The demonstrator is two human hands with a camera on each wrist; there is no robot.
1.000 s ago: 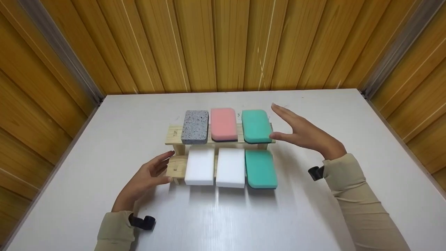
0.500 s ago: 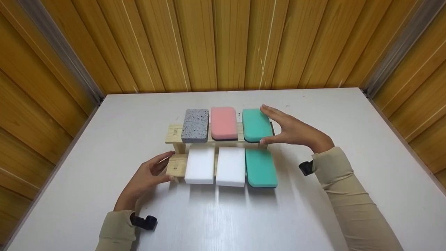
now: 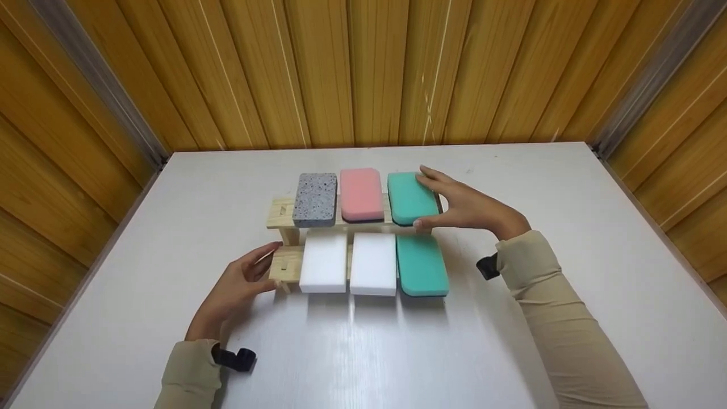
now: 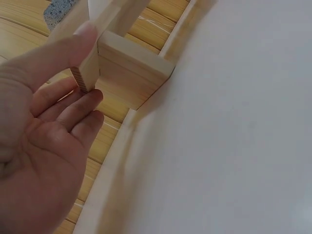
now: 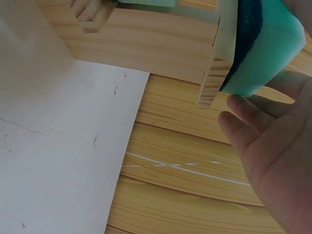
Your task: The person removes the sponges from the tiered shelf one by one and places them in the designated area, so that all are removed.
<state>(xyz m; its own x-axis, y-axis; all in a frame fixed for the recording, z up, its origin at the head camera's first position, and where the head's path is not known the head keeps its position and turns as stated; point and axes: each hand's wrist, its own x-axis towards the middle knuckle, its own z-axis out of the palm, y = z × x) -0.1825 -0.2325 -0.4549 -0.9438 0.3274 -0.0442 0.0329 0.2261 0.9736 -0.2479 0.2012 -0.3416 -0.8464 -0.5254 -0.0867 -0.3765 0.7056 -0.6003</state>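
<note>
A two-tier wooden rack [image 3: 280, 212] stands on the table, loaded with sponge-like blocks. My left hand [image 3: 234, 287] pinches the left end of its lower tier; the left wrist view shows the thumb above the board end and fingertips beneath it. At the upper tier's right end, my right hand [image 3: 468, 205] holds a teal sponge [image 3: 410, 199] with a dark underside, thumb at its near edge and fingers at its far edge. Beside that lie a pink sponge [image 3: 362, 194] and a grey speckled block [image 3: 315, 199]. The lower tier carries another teal sponge [image 3: 422, 265].
Two white blocks, a left one [image 3: 324, 261] and a right one [image 3: 373, 264], share the lower tier. The white tabletop [image 3: 352, 352] ends at a wood-patterned wall [image 3: 375, 74] behind, with more panels at both sides.
My right hand has moved left from beside the upper teal sponge to grip it. The rack and its blocks have shifted slightly away and left. My left hand stays at the rack's end.
</note>
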